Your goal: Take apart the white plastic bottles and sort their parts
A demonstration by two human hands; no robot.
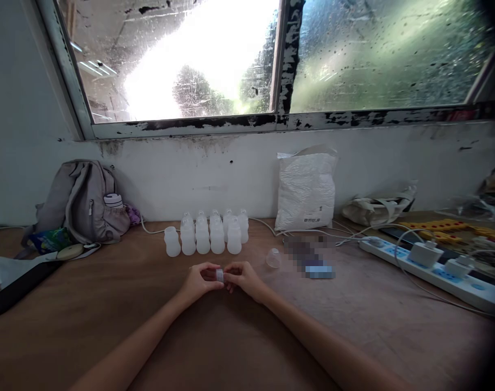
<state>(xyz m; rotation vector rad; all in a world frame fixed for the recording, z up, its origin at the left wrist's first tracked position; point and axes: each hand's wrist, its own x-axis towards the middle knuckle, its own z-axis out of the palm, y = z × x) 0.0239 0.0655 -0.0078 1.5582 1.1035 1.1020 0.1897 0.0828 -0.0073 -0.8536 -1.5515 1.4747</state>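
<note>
My left hand [200,282] grips a small whitish bottle collar [220,275] between thumb and fingers, held low over the table. On its other side my right hand [244,278] is closed, fingertips pinched together right against the collar; what they hold is hidden. Beyond both hands stand several frosted white baby bottles [203,239] in rows, most with clear domed tops. At the left end of the front row, one bottle [172,243] is open-topped. A clear dome cap [273,258] lies on the table to the right of my right hand.
A grey backpack [86,203] leans on the wall at left, near a black flat object [23,288]. A white plastic-wrapped package [306,190] stands behind the blurred patch. Rightward lie a power strip [434,269] with cables, a cloth bag [375,209] and yellow parts [443,225].
</note>
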